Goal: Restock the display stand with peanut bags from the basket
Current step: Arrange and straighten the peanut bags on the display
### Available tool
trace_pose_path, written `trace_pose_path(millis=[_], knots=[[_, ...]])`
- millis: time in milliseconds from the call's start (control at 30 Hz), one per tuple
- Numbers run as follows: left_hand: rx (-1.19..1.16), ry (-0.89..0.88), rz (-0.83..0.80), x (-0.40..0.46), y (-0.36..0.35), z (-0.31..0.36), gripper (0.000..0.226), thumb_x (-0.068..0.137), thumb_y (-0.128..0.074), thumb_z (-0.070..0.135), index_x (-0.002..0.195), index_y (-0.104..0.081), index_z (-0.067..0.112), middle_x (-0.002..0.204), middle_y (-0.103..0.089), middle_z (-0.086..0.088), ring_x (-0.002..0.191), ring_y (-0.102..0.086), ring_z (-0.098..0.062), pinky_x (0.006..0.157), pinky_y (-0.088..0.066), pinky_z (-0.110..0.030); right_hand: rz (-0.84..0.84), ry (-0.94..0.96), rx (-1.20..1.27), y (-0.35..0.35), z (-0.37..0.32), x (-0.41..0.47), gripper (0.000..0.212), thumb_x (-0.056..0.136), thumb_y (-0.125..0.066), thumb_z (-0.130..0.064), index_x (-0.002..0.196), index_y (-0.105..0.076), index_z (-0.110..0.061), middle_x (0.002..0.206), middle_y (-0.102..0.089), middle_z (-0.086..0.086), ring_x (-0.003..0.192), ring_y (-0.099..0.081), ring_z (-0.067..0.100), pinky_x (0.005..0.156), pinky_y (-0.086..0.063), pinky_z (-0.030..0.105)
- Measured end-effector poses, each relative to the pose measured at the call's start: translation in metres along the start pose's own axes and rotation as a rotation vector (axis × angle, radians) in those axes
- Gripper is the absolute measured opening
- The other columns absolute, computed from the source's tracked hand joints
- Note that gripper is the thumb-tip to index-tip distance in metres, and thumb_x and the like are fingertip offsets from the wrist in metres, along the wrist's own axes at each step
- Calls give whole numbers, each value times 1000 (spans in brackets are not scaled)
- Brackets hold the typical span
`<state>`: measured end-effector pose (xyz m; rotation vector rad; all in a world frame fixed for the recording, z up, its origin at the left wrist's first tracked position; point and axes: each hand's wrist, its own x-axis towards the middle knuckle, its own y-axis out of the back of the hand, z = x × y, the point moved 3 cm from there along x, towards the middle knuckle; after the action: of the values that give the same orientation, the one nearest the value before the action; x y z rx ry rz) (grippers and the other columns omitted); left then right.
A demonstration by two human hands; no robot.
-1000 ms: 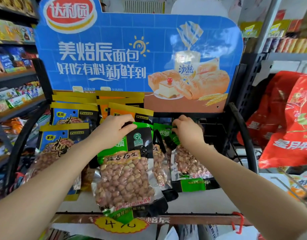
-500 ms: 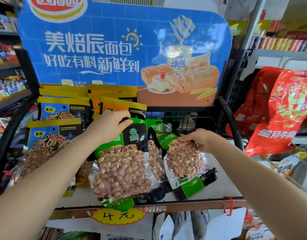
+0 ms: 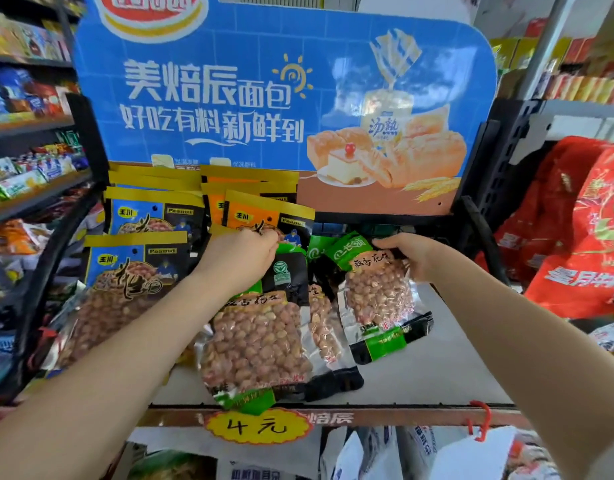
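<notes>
Drawn forward off the shelf's back wire, the green peanut bag hangs pinched in the right hand while the left hand grips the front bag; best set upright mid-shelf.

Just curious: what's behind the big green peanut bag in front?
Behind the front bag another green bag shows only its right edge; the rest is covered. The left hand hides the front bag's top.

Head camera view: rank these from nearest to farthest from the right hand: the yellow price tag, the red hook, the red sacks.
From the right hand:
1. Red hook, below on the shelf's front rail; too close to call against the next.
2. Red sacks, off to the right.
3. Yellow price tag, down-left on the front rail.
</notes>
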<state>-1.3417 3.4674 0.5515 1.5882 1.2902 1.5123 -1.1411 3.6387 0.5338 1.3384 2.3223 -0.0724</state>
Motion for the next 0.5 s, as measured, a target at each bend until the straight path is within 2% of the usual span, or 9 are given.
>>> trace_pose_path(millis=[33, 100, 133, 200, 267, 333, 400, 433, 500], knots=[[24, -4, -2, 0, -1, 0, 24, 100, -29, 25, 95, -47, 10, 55, -38, 3, 48, -43, -21, 39, -28, -24, 24, -8, -14, -2, 1, 2, 22, 86, -63, -27, 86, -56, -6, 69, -63, 6, 58, -59, 19, 60, -52, 30], [50, -12, -8, 0, -4, 0, 22, 100, -29, 23, 101, -46, 9, 54, -38, 3, 48, -45, -22, 41, -32, -25, 64, -17, -46, -6, 3, 5, 27, 85, -63, -33, 88, -55, -8, 55, -64, 3, 45, -58, 16, 51, -51, 25], [50, -17, -14, -1, -4, 0, 21, 100, -29, 23, 104, -44, 9, 54, -38, 3, 47, -44, -21, 40, -32, -25, 81, -14, -50, -7, 3, 6, 26, 86, -62, -33, 88, -54, -8, 54, -63, 3, 43, -56, 16, 46, -49, 23], [22, -28, -29, -3, -5, 0, 22, 100, -29, 24, 109, -44, 10, 56, -40, 4, 46, -42, -17, 39, -31, -25, 64, -14, -21, -9, 4, 4, 22, 88, -59, -31, 84, -53, -10, 65, -60, 5, 47, -55, 16, 41, -44, 23], [-43, -28, -46, -6, -5, -4, 24, 100, -29, 25, 110, -46, 11, 58, -43, 5, 50, -50, -19, 43, -38, -29, -7, -20, 6, -8, 7, 4, 20, 88, -60, -29, 82, -55, -11, 69, -61, 5, 45, -59, 15, 39, -46, 22], [-94, -22, -58, -8, -6, -6, 25, 100, -29, 26, 112, -47, 13, 59, -46, 5, 55, -57, -21, 47, -45, -31, -48, -43, -6, -9, 10, 6, 21, 87, -62, -28, 81, -57, -9, 61, -65, 4, 42, -60, 15, 41, -50, 22], [-108, -14, -59, -8, -7, -5, 26, 100, -29, 26, 112, -47, 13, 59, -46, 4, 54, -56, -21, 47, -44, -31, -15, -56, -15, -13, 13, 8, 20, 86, -64, -23, 79, -53, -7, 50, -65, 4, 39, -59, 17, 41, -52, 23], [-114, -9, -56, -7, -8, -5, 27, 100, -29, 27, 112, -48, 12, 58, -46, 4, 52, -53, -20, 46, -42, -30, 20, -33, -16, -14, 13, 7, 19, 85, -65, -19, 80, -51, -8, 53, -65, 7, 42, -59, 19, 43, -52, 25], [-149, -2, -46, -7, -6, -3, 27, 100, -30, 27, 109, -49, 12, 57, -44, 5, 47, -45, -14, 44, -38, -28, 97, 78, -18, -12, 13, 7, 18, 83, -68, -17, 91, -53, -10, 74, -64, 11, 56, -57, 22, 52, -49, 29]])
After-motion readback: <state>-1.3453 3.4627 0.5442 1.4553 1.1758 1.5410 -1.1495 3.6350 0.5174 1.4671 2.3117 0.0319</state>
